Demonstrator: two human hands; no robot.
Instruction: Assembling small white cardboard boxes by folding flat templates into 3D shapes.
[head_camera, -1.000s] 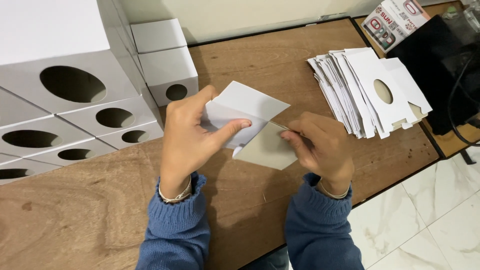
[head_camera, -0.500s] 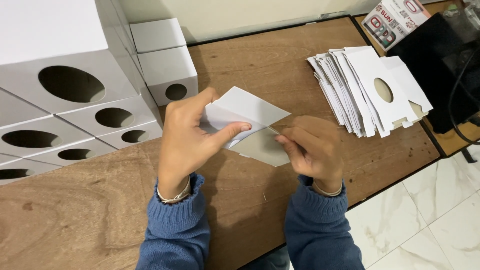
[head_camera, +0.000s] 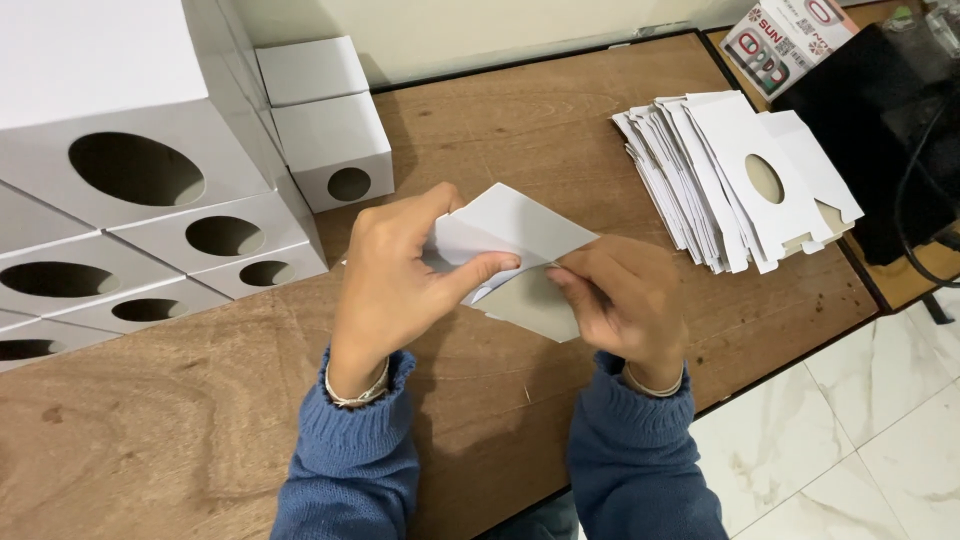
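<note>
A wooden table (head_camera: 560, 130) is bordered on its left by stacked white boxes (head_camera: 150, 210) with round holes, and a pile of flat white blanks (head_camera: 740, 170) lies near its right edge. Over the bare middle, toward the near edge, a half-folded white carton (head_camera: 520, 255) is gripped by the left hand (head_camera: 400, 275) and pinched at its lower flap by the right hand (head_camera: 620, 300).

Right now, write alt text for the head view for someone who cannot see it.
Two hands, left hand and right hand, hold a flat white cardboard box blank above a wooden table. Assembled white boxes with round holes are stacked at left; a pile of flat blanks lies at right.
</note>
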